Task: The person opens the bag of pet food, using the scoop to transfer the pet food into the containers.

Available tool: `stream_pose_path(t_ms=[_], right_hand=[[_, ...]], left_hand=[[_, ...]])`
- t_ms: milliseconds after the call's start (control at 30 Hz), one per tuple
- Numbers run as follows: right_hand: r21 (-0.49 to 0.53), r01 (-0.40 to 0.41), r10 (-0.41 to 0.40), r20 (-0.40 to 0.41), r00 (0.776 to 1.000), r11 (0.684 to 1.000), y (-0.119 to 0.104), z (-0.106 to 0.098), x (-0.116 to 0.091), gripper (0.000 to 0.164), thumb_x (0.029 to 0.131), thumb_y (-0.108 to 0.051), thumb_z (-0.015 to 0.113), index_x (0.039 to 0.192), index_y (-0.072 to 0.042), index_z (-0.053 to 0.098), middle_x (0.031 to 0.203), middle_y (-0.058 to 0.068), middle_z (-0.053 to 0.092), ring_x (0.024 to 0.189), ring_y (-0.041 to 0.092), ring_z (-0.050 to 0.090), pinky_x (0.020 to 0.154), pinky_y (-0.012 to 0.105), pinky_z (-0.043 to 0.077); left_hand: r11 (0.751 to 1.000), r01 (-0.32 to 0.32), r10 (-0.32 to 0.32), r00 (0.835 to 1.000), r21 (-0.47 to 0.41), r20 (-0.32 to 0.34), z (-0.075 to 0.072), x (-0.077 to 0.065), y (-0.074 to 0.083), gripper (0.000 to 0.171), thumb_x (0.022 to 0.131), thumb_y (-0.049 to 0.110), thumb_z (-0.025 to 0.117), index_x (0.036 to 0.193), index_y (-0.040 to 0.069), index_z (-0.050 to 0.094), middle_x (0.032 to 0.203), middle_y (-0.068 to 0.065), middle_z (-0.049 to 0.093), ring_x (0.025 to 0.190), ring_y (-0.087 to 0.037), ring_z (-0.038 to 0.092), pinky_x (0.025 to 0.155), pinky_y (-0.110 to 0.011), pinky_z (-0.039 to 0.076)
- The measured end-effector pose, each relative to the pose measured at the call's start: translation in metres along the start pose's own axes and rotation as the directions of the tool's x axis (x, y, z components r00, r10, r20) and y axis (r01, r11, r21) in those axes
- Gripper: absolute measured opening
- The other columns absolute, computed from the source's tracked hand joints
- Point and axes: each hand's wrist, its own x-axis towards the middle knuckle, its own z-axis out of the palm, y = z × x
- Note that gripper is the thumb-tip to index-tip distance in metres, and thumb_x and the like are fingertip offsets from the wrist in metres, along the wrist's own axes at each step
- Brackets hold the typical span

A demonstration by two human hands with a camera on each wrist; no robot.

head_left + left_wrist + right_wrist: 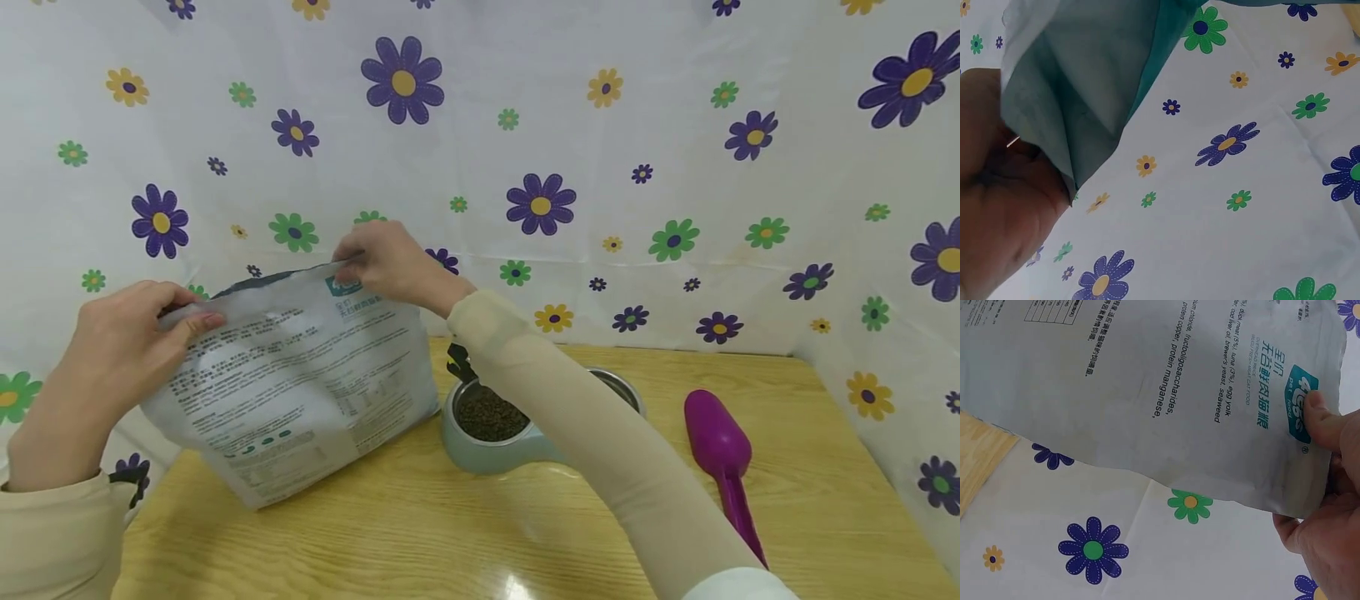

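Note:
A large silver-white cat food bag [300, 383] with printed text leans tilted at the left of the table, its lower edge close over the wood. My left hand [112, 367] pinches the bag's upper left corner, thumb on the printed face. At the upper right corner my right hand [393, 262] grips the top edge; the right wrist view shows its thumb [1325, 422] over the teal logo. A dark strip of the bag's opening shows along the top between both hands. In the left wrist view, the bag's side [1085, 81] hangs by the palm.
Right of the bag stands a pale blue double pet bowl [487, 458] with brown kibble [491, 417] in its left metal dish; my right forearm crosses over it. A purple scoop [716, 437] lies farther right on the wooden table [405, 533]. A flowered cloth [480, 150] hangs behind.

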Motion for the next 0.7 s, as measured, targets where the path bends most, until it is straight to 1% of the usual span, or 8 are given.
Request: stream_pose_path(t_ms=[100, 200, 233, 300, 400, 467, 600, 700], right_hand=[[0.039, -0.006, 0.007, -0.029, 1.0, 0.999, 0.0013, 0.0005, 0.0006, 0.016, 0.097, -0.011, 0.07, 0.11, -0.006, 0.078, 0.108, 0.005, 0.077, 0.096, 0.012, 0.067, 0.082, 0.017, 0.051], [0.066, -0.022, 0.024, -0.039, 0.999, 0.998, 0.0008, -0.0003, 0.0015, 0.014, 0.097, -0.009, 0.07, 0.107, -0.005, 0.078, 0.106, 0.007, 0.079, 0.092, 0.012, 0.07, 0.08, 0.017, 0.053], [0.068, -0.025, 0.027, -0.036, 0.999, 0.997, 0.0004, -0.001, 0.0017, 0.014, 0.097, -0.009, 0.07, 0.107, -0.004, 0.079, 0.106, 0.007, 0.079, 0.091, 0.012, 0.071, 0.079, 0.018, 0.054], [0.048, -0.028, 0.029, -0.02, 0.999, 0.998, -0.0007, -0.0029, 0.0021, 0.016, 0.097, -0.011, 0.071, 0.109, -0.004, 0.078, 0.108, 0.008, 0.079, 0.093, 0.013, 0.071, 0.081, 0.018, 0.054], [0.005, -0.033, 0.033, 0.015, 0.999, 0.999, -0.0024, -0.0064, 0.0021, 0.026, 0.097, -0.017, 0.072, 0.119, -0.005, 0.076, 0.118, 0.007, 0.077, 0.103, 0.013, 0.07, 0.088, 0.019, 0.053], [-0.017, -0.024, 0.025, 0.022, 0.999, 1.0, -0.0023, -0.0074, 0.0011, 0.032, 0.096, -0.02, 0.073, 0.125, -0.005, 0.073, 0.123, 0.006, 0.075, 0.109, 0.013, 0.068, 0.092, 0.019, 0.051], [0.017, -0.013, 0.014, -0.006, 1.0, 1.0, 0.0004, -0.0057, -0.0015, 0.029, 0.097, -0.019, 0.072, 0.122, -0.005, 0.075, 0.119, 0.006, 0.074, 0.108, 0.015, 0.064, 0.09, 0.019, 0.05], [0.039, -0.01, 0.012, -0.048, 0.999, 0.999, 0.0026, -0.0029, -0.0022, 0.022, 0.097, -0.016, 0.072, 0.115, -0.005, 0.077, 0.111, 0.006, 0.074, 0.101, 0.014, 0.064, 0.084, 0.018, 0.049]], left_hand=[[0.999, -0.043, 0.042, 0.997, -0.014, -0.067, 0.003, -0.0012, -0.0006, 0.007, 0.089, 0.0, 0.075, 0.088, -0.003, 0.069, 0.088, -0.024, 0.07, 0.065, -0.013, 0.053, 0.057, -0.01, 0.032], [0.998, -0.068, 0.066, 0.99, -0.016, -0.122, 0.0052, -0.0002, 0.0, 0.008, 0.088, 0.0, 0.076, 0.085, -0.003, 0.069, 0.084, -0.023, 0.069, 0.061, -0.005, 0.048, 0.055, -0.008, 0.032], [0.998, -0.059, 0.057, 0.991, -0.018, -0.118, 0.0051, 0.0005, 0.0003, 0.01, 0.088, 0.001, 0.077, 0.084, -0.003, 0.069, 0.084, -0.022, 0.069, 0.061, -0.005, 0.048, 0.054, -0.01, 0.033], [1.0, -0.021, 0.019, 0.997, -0.018, -0.074, 0.004, 0.0018, 0.0015, 0.014, 0.09, 0.008, 0.077, 0.089, -0.003, 0.069, 0.087, -0.023, 0.068, 0.064, -0.014, 0.052, 0.057, -0.016, 0.035], [0.999, 0.042, -0.042, 0.999, -0.029, 0.018, 0.0016, 0.0024, 0.0037, 0.025, 0.094, 0.019, 0.076, 0.1, -0.003, 0.068, 0.099, -0.024, 0.066, 0.079, -0.03, 0.058, 0.065, -0.027, 0.039], [0.997, 0.064, -0.061, 0.997, -0.044, 0.054, 0.0014, 0.0029, 0.0053, 0.033, 0.095, 0.026, 0.074, 0.108, -0.004, 0.067, 0.107, -0.025, 0.065, 0.088, -0.036, 0.058, 0.072, -0.032, 0.039], [0.993, 0.091, -0.087, 0.994, -0.071, 0.066, 0.0021, 0.0023, 0.0059, 0.033, 0.099, 0.028, 0.07, 0.109, -0.003, 0.067, 0.105, -0.024, 0.065, 0.083, -0.033, 0.059, 0.067, -0.025, 0.04], [0.994, 0.078, -0.074, 0.996, -0.076, 0.044, 0.0039, 0.0019, 0.0052, 0.026, 0.099, 0.023, 0.07, 0.103, -0.003, 0.068, 0.098, -0.023, 0.066, 0.073, -0.027, 0.057, 0.058, -0.017, 0.037]])
